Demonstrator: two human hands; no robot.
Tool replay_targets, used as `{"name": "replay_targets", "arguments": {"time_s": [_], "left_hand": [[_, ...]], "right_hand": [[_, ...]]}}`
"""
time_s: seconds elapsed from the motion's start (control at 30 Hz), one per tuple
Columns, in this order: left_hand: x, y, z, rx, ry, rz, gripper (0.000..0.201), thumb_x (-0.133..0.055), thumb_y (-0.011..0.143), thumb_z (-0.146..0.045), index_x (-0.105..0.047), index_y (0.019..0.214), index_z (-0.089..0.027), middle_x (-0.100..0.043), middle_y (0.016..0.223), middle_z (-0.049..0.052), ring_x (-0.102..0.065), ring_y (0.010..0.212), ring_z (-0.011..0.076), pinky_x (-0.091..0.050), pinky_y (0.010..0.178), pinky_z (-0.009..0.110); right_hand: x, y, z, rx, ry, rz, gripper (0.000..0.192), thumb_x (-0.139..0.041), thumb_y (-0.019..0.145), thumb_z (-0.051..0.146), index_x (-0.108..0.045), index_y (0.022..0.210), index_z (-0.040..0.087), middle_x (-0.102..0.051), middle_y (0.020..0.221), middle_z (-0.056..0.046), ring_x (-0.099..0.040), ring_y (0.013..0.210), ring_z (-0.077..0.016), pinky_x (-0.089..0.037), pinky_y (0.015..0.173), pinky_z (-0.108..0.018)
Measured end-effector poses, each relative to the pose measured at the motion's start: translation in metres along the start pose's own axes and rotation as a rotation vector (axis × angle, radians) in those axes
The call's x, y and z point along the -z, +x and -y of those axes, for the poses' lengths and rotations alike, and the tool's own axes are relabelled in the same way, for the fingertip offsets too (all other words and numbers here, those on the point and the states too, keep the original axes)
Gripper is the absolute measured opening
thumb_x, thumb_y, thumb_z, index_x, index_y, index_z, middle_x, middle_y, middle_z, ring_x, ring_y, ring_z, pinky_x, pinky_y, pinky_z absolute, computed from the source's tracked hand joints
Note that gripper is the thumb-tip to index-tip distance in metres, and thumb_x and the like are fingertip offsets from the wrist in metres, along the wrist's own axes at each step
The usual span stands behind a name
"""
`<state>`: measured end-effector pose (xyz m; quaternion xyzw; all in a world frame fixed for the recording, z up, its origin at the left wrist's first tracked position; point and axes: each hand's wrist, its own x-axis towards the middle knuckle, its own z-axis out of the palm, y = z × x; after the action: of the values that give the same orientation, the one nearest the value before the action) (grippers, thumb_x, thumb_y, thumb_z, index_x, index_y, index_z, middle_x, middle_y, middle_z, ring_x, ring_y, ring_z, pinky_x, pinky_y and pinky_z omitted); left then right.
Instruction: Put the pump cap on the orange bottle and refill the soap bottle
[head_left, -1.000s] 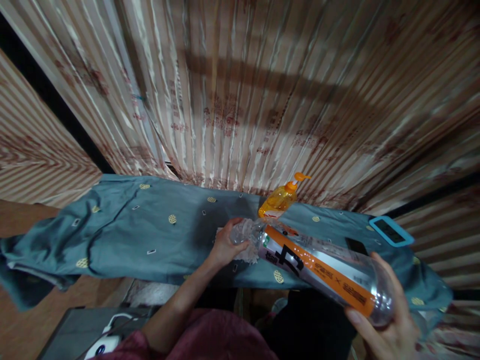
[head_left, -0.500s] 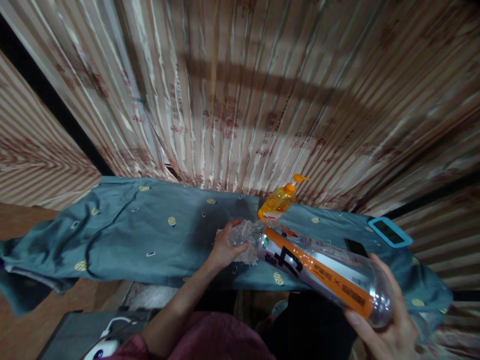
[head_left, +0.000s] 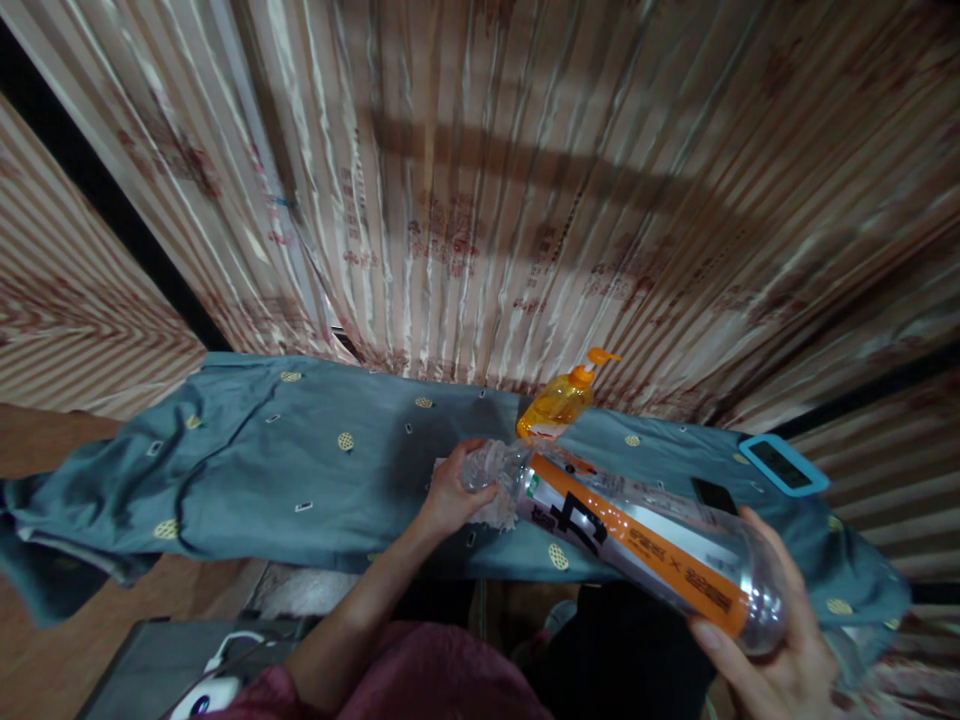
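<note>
A large clear plastic bottle (head_left: 637,540) with an orange and silver label is held tilted, its base close to me at the right and its narrower end toward the middle of the table. My right hand (head_left: 780,620) grips it around the base, thumb below and fingers behind. At the other end my left hand (head_left: 454,490) is closed around the clear, narrower part. Under that end lies a whitish, crumpled piece of cloth or tissue (head_left: 499,512), partly hidden by the hand and bottle. Whether the bottle has a cap cannot be made out.
A yellow pump bottle (head_left: 556,402) with an orange top stands behind the held bottle. To the right lie a dark phone-like object (head_left: 714,495) and a blue-framed display (head_left: 784,465). A green patterned cloth (head_left: 247,470) covers the table; a pleated curtain (head_left: 465,200) hangs behind.
Both hands and the bottle keep almost the same position. The view has shifted very slightly, moving the table things a few pixels to the right.
</note>
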<state>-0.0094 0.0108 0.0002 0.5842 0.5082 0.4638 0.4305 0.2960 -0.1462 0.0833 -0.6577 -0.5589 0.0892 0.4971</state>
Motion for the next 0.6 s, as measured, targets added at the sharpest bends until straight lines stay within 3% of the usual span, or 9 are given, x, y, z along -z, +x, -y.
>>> {"name": "replay_targets", "arguments": {"time_s": [0.2,0.43,0.6], "left_hand": [[0.000,0.001,0.001,-0.006,0.014,-0.003,0.060,-0.089,0.067,-0.015,-0.071,0.124,-0.022,-0.082,0.128,0.007,-0.078,0.121,0.0297,-0.060,0.113,0.044],[0.000,0.000,-0.001,0.014,0.026,-0.002,0.060,-0.088,0.068,-0.015,-0.071,0.124,-0.023,-0.083,0.127,0.006,-0.079,0.119,0.0295,-0.060,0.112,0.044],[0.000,-0.001,0.000,0.016,0.023,0.000,0.059,-0.089,0.068,-0.016,-0.072,0.124,-0.024,-0.083,0.126,0.005,-0.078,0.118,0.0292,-0.061,0.110,0.043]], "right_hand": [[-0.007,-0.002,0.019,0.022,-0.018,-0.053,0.107,-0.088,0.078,0.065,-0.049,0.169,0.024,-0.057,0.164,-0.015,-0.056,0.145,-0.0490,-0.039,0.125,-0.062],[0.002,0.002,-0.008,0.139,-0.093,0.031,0.107,-0.092,0.078,0.056,-0.045,0.171,0.030,-0.052,0.170,-0.012,-0.062,0.140,-0.0455,-0.050,0.111,-0.052],[0.006,0.002,-0.014,0.127,-0.061,0.023,0.107,-0.092,0.078,0.055,-0.045,0.171,0.032,-0.049,0.172,-0.012,-0.061,0.139,-0.0473,-0.046,0.115,-0.058]]}}
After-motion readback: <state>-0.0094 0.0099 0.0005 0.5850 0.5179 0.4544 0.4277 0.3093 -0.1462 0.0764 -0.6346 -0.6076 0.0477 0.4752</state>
